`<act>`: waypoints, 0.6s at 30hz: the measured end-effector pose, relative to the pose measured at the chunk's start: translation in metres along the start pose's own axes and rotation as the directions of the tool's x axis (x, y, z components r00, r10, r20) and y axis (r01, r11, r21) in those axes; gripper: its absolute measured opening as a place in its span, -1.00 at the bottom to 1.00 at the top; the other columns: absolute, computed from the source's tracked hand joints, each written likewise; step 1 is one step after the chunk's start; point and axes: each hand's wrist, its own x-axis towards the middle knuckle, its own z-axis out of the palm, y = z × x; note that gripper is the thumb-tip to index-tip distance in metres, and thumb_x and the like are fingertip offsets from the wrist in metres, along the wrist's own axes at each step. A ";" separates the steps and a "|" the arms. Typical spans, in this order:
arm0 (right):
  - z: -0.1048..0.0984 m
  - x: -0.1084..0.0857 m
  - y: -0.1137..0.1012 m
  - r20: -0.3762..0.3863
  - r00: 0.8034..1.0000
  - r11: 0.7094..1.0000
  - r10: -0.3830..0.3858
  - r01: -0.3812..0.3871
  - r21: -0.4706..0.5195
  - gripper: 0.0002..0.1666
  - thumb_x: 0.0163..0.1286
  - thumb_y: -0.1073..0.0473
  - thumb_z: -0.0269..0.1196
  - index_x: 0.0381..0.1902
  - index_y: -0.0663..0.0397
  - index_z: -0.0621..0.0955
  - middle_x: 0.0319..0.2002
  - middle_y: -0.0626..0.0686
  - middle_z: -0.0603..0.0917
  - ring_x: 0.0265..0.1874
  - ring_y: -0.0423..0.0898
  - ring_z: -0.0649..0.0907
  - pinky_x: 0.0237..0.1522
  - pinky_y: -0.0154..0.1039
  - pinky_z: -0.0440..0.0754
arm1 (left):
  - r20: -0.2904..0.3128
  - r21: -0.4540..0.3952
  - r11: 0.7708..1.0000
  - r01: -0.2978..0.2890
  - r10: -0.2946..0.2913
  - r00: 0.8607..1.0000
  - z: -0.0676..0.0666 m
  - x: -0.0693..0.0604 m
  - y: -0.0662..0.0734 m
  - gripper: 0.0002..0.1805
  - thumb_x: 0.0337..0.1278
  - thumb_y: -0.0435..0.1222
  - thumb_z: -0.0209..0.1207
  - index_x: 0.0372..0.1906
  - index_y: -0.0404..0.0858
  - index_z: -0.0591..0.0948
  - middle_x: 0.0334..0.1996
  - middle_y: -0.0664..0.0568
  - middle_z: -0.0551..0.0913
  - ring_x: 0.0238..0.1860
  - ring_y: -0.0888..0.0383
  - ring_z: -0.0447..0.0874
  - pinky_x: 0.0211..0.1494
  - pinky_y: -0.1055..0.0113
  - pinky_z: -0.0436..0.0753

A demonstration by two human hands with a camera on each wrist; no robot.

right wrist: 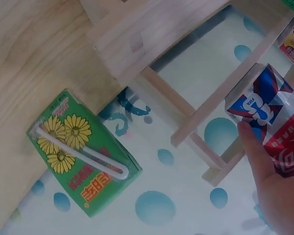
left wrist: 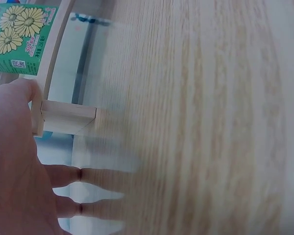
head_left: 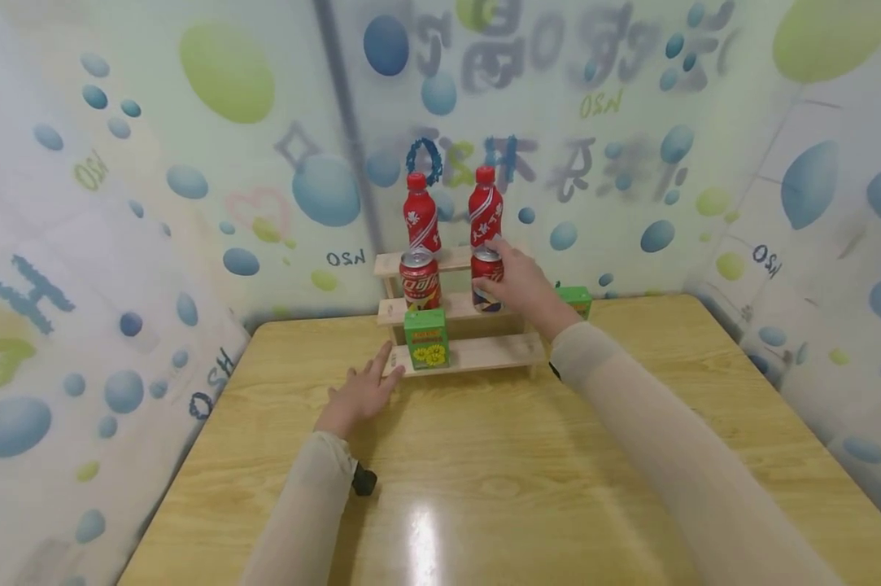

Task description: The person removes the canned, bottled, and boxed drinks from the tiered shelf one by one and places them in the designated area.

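Coca-Cola can (head_left: 487, 268) is gripped by the right hand (head_left: 522, 285) at the three-tier wooden stand (head_left: 491, 352), whose end the spread left hand (head_left: 362, 397) touches, presumably for stability.

- Your wood-grain table (head_left: 499, 456): three-step rack (head_left: 477, 358) at 12 o'clock, green carton (head_left: 578, 301) at 1.
- Rack's top step (head_left: 455, 259): red bottle (head_left: 421, 216) toward 9, second bottle (head_left: 486, 207) toward 3.
- Middle step (head_left: 457, 305): red can (head_left: 420, 281) toward 9; other can (head_left: 486, 301), 3 side, in your right hand (head_left: 524, 283), contact unclear.
- Bottom step (head_left: 499, 352): flowered carton (head_left: 427, 340) toward 9.
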 end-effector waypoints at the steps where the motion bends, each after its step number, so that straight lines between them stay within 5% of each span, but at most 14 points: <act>1: 0.000 0.000 0.000 0.000 1.000 1.000 0.001 -0.001 0.010 -0.07 0.51 -0.06 0.39 0.67 -0.11 0.20 0.45 0.24 0.51 0.39 0.21 0.59 0.40 0.26 0.59 | 0.001 0.001 1.000 0.002 -0.002 1.000 0.000 0.000 0.000 -0.12 0.48 0.50 -0.53 0.74 0.32 -0.34 0.74 -0.23 -0.02 0.66 -0.60 -0.19 0.45 -0.76 -0.27; 18: 0.006 -0.003 0.004 -0.042 0.999 0.999 -0.028 0.029 0.027 -0.09 0.53 -0.07 0.38 0.64 -0.08 0.21 0.47 0.24 0.50 0.37 0.21 0.60 0.40 0.26 0.60 | -0.015 -0.012 1.000 -0.009 0.008 1.000 0.002 -0.002 0.000 -0.12 0.47 0.51 -0.54 0.73 0.33 -0.33 0.75 -0.22 -0.03 0.67 -0.60 -0.22 0.43 -0.77 -0.30</act>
